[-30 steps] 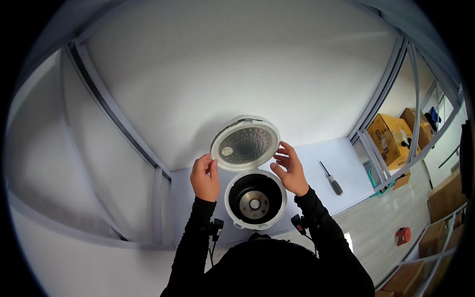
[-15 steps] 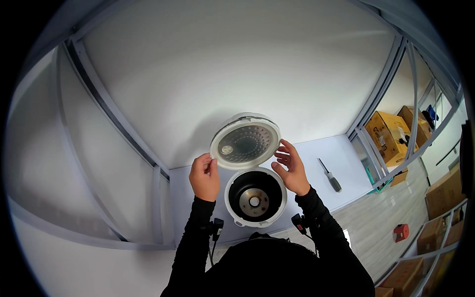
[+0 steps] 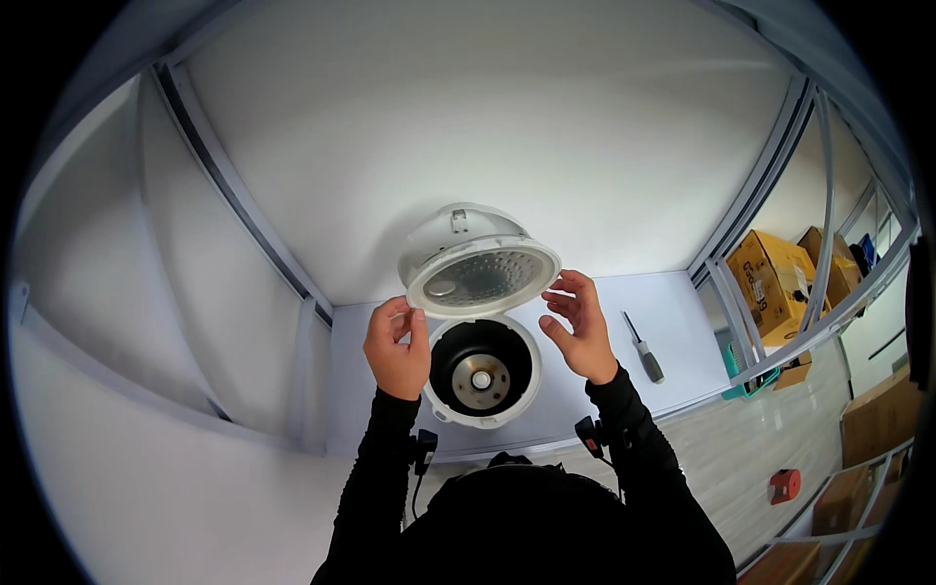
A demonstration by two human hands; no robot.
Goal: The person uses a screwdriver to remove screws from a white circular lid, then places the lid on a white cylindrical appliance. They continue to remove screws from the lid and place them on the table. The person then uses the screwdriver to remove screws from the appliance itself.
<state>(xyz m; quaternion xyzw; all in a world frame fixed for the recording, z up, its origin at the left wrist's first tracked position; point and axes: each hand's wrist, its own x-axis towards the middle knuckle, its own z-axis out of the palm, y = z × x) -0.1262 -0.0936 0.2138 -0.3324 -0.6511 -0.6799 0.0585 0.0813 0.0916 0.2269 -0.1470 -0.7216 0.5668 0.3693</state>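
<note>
A white rice cooker (image 3: 527, 380) stands on the white worktop (image 3: 370, 429), its black inside and round metal heating plate (image 3: 473, 390) showing. Its lid (image 3: 487, 276) is raised behind it, dimpled inner plate facing me, with a small metal fitting (image 3: 458, 222) on the housing above. My left hand (image 3: 395, 356) holds the lid's left rim between thumb and curled fingers. At the right rim my right hand (image 3: 580, 327) grips with its fingertips, thumb held apart from the lid. To the right lies a grey-handled screwdriver (image 3: 648, 356).
Grey metal framing (image 3: 234, 200) borders a white back panel (image 3: 478, 117). Beyond the right frame are cardboard boxes (image 3: 770, 283), a teal basket (image 3: 741, 385), shelves with more boxes (image 3: 838, 502) and a red object (image 3: 785, 487) on the floor.
The lid has tipped and shifted slightly left, showing more of its white housing and fitting. Both hands moved with it; the cooker's body sits higher and further left in the picture.
</note>
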